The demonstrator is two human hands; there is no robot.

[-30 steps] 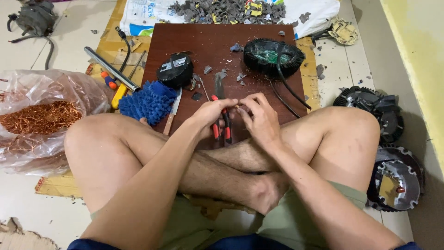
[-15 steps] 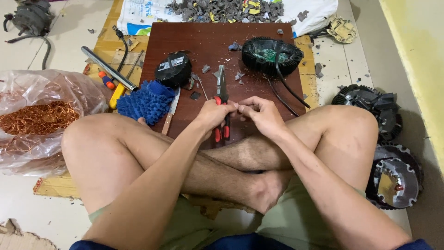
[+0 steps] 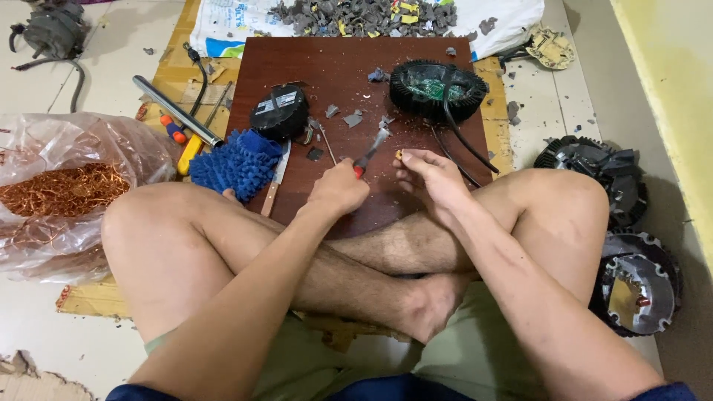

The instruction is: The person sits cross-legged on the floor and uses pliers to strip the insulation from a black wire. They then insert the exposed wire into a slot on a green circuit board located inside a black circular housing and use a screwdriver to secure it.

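Observation:
I sit cross-legged in front of a dark red-brown board (image 3: 349, 82). My left hand (image 3: 338, 189) grips red-handled pliers (image 3: 369, 154), whose metal jaws point up and right over the board. My right hand (image 3: 431, 174) pinches a small yellowish piece (image 3: 399, 154) between its fingertips, just right of the pliers. A black ribbed round housing with a green circuit board (image 3: 431, 87) lies at the board's far right, trailing black wires. A smaller black round part (image 3: 278, 111) lies at the board's left. Grey fragments are scattered between them.
A blue chenille mitt (image 3: 236, 163) lies beside my left knee. A clear bag of copper wire (image 3: 63, 189) is at left, near a metal tube (image 3: 177, 111) and screwdrivers. A pile of grey scraps (image 3: 356, 15) sits behind the board. Black round housings (image 3: 631, 275) are stacked at right.
My hands have separated. The left hand turned the pliers so the jaws now point up and right; the right hand moved right with the small piece.

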